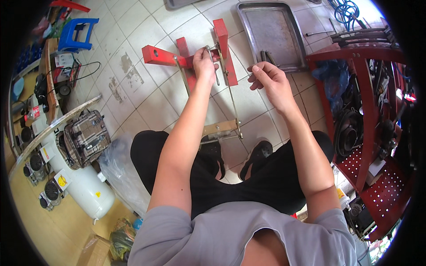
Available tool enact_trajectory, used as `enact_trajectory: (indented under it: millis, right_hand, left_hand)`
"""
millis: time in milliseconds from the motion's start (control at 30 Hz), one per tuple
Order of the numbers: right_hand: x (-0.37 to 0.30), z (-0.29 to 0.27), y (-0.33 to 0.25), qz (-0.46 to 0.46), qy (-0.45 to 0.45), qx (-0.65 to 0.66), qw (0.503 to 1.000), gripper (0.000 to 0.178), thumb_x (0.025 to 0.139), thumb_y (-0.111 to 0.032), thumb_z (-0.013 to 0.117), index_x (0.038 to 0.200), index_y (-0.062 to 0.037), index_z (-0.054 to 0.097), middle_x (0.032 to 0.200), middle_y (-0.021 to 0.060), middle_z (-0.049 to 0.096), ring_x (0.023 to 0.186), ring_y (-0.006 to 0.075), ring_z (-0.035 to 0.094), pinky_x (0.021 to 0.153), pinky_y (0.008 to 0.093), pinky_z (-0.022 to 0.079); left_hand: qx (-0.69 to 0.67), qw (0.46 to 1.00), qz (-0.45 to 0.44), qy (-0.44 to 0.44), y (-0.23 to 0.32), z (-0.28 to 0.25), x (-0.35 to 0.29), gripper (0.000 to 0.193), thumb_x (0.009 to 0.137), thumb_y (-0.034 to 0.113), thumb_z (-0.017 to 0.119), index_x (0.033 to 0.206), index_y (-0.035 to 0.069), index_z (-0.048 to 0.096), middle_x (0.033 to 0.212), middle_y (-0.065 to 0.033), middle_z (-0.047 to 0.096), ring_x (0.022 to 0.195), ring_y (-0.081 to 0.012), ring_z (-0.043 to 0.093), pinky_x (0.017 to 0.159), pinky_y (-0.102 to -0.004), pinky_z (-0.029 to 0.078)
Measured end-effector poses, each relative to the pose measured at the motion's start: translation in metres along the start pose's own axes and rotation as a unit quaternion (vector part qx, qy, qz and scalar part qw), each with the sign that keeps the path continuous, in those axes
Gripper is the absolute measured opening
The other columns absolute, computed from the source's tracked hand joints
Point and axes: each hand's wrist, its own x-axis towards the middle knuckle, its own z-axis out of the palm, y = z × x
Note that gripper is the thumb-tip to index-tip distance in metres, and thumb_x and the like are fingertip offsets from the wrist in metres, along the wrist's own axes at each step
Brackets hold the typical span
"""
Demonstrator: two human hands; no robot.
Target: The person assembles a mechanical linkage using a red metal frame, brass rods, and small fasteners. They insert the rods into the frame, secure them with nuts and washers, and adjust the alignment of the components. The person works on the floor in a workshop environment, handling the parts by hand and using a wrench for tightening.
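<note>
My left hand (204, 65) is closed around a slim silver tool that looks like a wrench (217, 80), at the middle of a red metal stand (162, 56). The stand lies on the floor, its square-tube legs spread out. Long thin metal rods (234, 99) run from it toward my feet, to a wooden crossbar (220, 127). To the right, apart from the stand, my right hand (271, 84) hangs in the air with thumb and fingers drawn together. Whatever its fingertips hold, if anything, is too small to make out.
A grey metal tray (294, 33) with bolt-like pieces (267, 57) in it lies beyond my right hand. At the right stands a dark red shelf rack (363, 119). A blue stool (78, 35), a plaid bag (87, 138) and a white tank (84, 190) are at the left.
</note>
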Motion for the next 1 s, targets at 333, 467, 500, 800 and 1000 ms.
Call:
enact_trajectory:
  millis: [333,467,500,800,1000]
  right_hand:
    - [-0.002,0.001,0.001,0.005,-0.025,-0.025,0.999,0.029,0.095,-0.029,0.053,0.095,-0.0014,0.06,0.078,0.0033,0.06,0.069,0.009,0.056,0.066,0.0239,0.043]
    - [-0.002,0.002,0.001,0.007,-0.025,-0.006,1.0,0.026,0.094,-0.025,0.055,0.091,-0.0001,0.059,0.076,0.0035,0.06,0.067,0.0102,0.056,0.063,0.0247,0.045]
    - [-0.002,0.003,0.0,0.007,-0.024,0.003,1.0,0.025,0.093,-0.024,0.056,0.089,0.0004,0.059,0.075,0.0035,0.059,0.066,0.0108,0.055,0.062,0.0252,0.045]
    - [0.001,0.004,-0.002,-0.009,-0.029,0.011,0.999,0.024,0.094,-0.022,0.055,0.088,0.0006,0.059,0.074,0.0033,0.059,0.066,0.0096,0.055,0.062,0.0243,0.045]
    - [0.007,0.0,-0.001,-0.027,-0.028,-0.007,0.999,0.022,0.094,-0.019,0.054,0.09,0.0025,0.06,0.075,0.0041,0.061,0.068,0.0106,0.057,0.062,0.0244,0.046]
  left_hand:
    - [0.075,0.996,-0.045,-0.011,0.0,0.005,0.006,0.017,0.097,0.019,0.045,0.102,0.004,0.052,0.078,-0.0018,0.053,0.06,-0.0083,0.047,0.042,-0.023,0.037]
    - [0.126,0.992,-0.009,0.021,0.011,0.017,-0.006,0.021,0.096,0.019,0.045,0.104,0.002,0.053,0.077,-0.0019,0.053,0.057,-0.0086,0.047,0.041,-0.0232,0.037]
    - [0.145,0.989,0.008,0.032,0.009,0.017,-0.004,0.021,0.096,0.019,0.046,0.104,0.001,0.054,0.077,-0.0025,0.054,0.057,-0.0089,0.048,0.041,-0.0239,0.038]
    - [0.297,0.933,0.19,0.074,-0.001,0.007,-0.001,0.025,0.09,0.018,0.051,0.095,-0.002,0.065,0.073,-0.0099,0.064,0.061,-0.0157,0.06,0.052,-0.0295,0.046]
    - [0.385,0.88,0.273,0.051,0.009,0.009,-0.016,0.024,0.086,0.017,0.053,0.089,-0.002,0.067,0.076,-0.0182,0.065,0.067,-0.03,0.062,0.068,-0.0385,0.048]
